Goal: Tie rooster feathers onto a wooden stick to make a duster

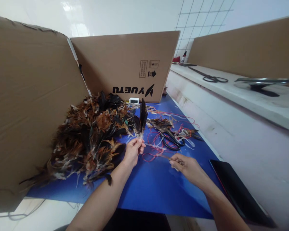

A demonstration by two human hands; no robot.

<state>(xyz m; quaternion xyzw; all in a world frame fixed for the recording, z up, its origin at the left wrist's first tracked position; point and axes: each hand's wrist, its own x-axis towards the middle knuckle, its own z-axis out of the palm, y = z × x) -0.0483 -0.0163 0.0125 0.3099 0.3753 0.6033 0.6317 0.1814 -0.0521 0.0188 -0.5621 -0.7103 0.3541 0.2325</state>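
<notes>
My left hand [134, 150] is closed, its thumb and fingers pinching the pale base of a dark feather [143, 117] that stands upright. To the right and nearer to me, my right hand [183, 163] is closed on a thin brownish strand or stick [164, 156]; its exact kind is unclear. Between and beyond the hands lie tangled red strings [148, 158] and black-handled scissors [172, 141]. A small bunch of brown feathers [160, 123] rests by the scissors' blades. Left of my left hand spreads a large pile of brown and black feathers [93, 131].
Cardboard walls [106, 61] enclose the blue table [144, 189] at the back and left. A small white digital clock [134, 100] stands at the back. On the right are a black tablet-like slab [236, 186] and a white ledge [243, 99] with another pair of scissors [210, 78].
</notes>
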